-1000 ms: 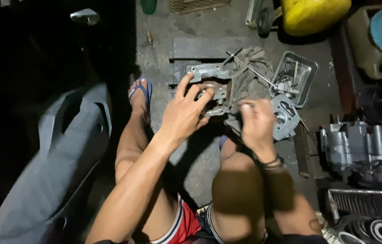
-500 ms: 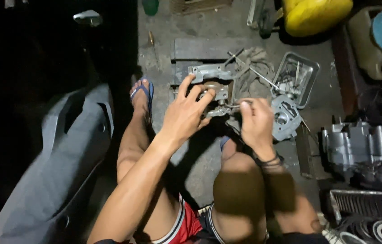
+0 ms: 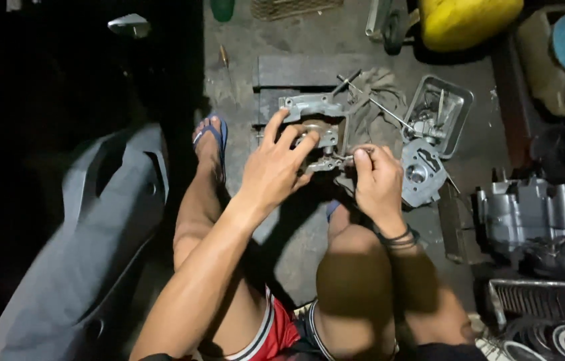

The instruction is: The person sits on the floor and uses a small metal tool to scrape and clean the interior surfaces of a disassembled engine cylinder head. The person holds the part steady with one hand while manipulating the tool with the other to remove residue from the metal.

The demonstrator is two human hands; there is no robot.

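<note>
On the concrete floor (image 3: 309, 227) before the squatting person, a grey metal engine casting (image 3: 314, 115) lies on a dark board (image 3: 296, 70), the left hand (image 3: 272, 170) spread over it, the right hand (image 3: 377, 182) pinching a small metal part (image 3: 336, 160) at its edge.

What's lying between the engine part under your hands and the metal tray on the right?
In the head view, a grey rag with a thin metal rod lying across it fills the stretch between the engine part and the metal tray.
</note>
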